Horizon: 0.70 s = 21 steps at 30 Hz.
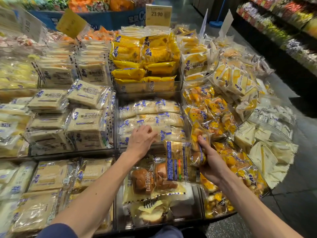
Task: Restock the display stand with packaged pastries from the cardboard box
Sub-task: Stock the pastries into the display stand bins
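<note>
colours, packaging on show
bright yellow packets [144, 55] upper centre; cream toast packs [85, 95] left, blue-white checked edges; gold packet [181, 162] lower centre, blue label panel, red-green stripe.
</note>
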### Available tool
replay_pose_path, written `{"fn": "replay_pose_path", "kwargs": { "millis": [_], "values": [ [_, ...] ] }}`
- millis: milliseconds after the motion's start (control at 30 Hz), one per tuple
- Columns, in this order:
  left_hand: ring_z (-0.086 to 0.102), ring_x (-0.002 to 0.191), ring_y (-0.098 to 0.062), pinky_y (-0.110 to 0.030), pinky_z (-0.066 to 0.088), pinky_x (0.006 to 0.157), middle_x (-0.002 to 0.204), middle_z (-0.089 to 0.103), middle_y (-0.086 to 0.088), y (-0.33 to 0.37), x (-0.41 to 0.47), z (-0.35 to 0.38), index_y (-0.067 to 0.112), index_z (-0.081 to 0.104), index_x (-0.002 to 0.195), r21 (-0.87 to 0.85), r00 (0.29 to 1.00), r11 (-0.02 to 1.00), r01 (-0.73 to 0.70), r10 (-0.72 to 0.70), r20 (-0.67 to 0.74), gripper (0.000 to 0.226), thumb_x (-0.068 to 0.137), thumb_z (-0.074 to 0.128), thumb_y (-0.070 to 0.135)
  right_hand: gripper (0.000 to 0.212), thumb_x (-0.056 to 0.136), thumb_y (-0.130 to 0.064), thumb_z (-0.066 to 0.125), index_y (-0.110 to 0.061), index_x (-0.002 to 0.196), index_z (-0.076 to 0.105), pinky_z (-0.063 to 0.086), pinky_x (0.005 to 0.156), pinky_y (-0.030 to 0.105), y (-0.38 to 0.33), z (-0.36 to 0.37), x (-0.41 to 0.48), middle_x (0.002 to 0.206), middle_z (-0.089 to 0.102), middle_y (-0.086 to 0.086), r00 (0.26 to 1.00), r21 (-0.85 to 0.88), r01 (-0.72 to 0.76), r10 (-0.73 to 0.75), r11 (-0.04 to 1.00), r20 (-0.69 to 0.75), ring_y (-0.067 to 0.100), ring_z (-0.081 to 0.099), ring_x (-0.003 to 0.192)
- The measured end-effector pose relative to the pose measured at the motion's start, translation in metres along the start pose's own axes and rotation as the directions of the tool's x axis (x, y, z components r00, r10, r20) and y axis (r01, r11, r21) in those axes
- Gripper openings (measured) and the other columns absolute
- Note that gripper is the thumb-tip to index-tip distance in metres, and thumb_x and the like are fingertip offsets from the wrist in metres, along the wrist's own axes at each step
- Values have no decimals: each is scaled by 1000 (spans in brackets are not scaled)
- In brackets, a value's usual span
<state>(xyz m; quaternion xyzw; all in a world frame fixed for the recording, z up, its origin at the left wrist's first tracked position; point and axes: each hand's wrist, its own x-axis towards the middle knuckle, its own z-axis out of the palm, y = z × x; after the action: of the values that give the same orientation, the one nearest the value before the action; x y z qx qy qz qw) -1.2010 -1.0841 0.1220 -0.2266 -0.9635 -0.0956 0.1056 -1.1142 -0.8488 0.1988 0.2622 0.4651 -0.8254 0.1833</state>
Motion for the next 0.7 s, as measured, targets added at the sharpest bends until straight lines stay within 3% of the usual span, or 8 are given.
{"fn": "replay_pose_path", "kwargs": {
  "millis": [67, 133, 200, 267, 333, 500, 667, 700],
  "values": [
    [61, 101, -25, -39, 45, 92, 104, 65, -5, 6, -6, -5, 19, 69, 112, -35, 997, 998, 58, -56, 58, 22, 93, 65, 30, 48, 75, -39, 70, -9, 112, 70, 59, 73, 40, 3, 1, -2, 106, 75, 15, 1000, -13, 6, -6, 1000, -4, 25, 75, 87],
    [59, 101, -18, -27, 41, 89, 106, 66, -1, 20, -15, -22, 18, 69, 111, -295, 981, 936, 191, -177, 73, 27, 98, 56, 36, 50, 75, -40, 69, -9, 115, 69, 60, 66, 36, 8, 3, -3, 104, 76, 14, 1000, -4, 16, -16, 1000, 5, 24, 75, 86],
    [60, 86, -8, -16, 41, 73, 100, 66, 4, 45, -25, -53, 14, 66, 108, -696, 879, 537, 476, -322, 352, 42, 99, 43, 47, 49, 78, -39, 67, -10, 117, 67, 60, 64, 35, 11, 5, -4, 101, 76, 12, 999, 16, 29, -29, 999, 21, 23, 75, 84],
    [64, 69, -4, -19, 48, 66, 83, 70, 7, 65, -37, -70, 12, 62, 102, -742, 728, 24, 670, -219, 650, 57, 97, 31, 60, 48, 80, -39, 65, -9, 118, 66, 60, 65, 36, 16, 8, -6, 101, 76, 12, 999, 33, 36, -37, 999, 39, 23, 75, 84],
    [70, 89, -9, -38, 53, 84, 98, 74, 4, 73, -49, -73, 17, 63, 114, -695, 684, -70, 715, -134, 717, 65, 91, 33, 70, 50, 80, -40, 65, -9, 120, 65, 61, 68, 37, 22, 11, -7, 105, 76, 13, 998, 31, 38, -39, 999, 44, 24, 75, 88],
    [70, 101, -15, -47, 55, 95, 110, 72, 1, 74, -68, -60, 24, 63, 114, -747, 750, 91, 658, -167, 640, 20, 95, 63, 32, 48, 80, -41, 64, -10, 117, 68, 61, 72, 41, 31, 13, -11, 113, 73, 15, 998, 23, 28, -30, 999, 56, 27, 73, 96],
    [60, 80, -5, -30, 47, 78, 92, 66, 14, 75, -68, -78, 30, 60, 111, -469, 877, 769, 435, -242, 416, 35, 93, 50, 58, 55, 79, -46, 64, -10, 120, 68, 55, 82, 44, 31, 5, -14, 117, 72, 15, 999, -26, 16, -15, 1000, 42, 27, 71, 100],
    [57, 76, -5, -29, 43, 73, 86, 63, 15, 79, -67, -84, 34, 59, 107, -421, 891, 815, 399, -235, 389, 32, 93, 47, 61, 58, 79, -46, 65, -8, 123, 67, 55, 86, 46, 30, 4, -15, 118, 71, 16, 999, -30, 26, -24, 999, 39, 29, 69, 104]
  ]
}}
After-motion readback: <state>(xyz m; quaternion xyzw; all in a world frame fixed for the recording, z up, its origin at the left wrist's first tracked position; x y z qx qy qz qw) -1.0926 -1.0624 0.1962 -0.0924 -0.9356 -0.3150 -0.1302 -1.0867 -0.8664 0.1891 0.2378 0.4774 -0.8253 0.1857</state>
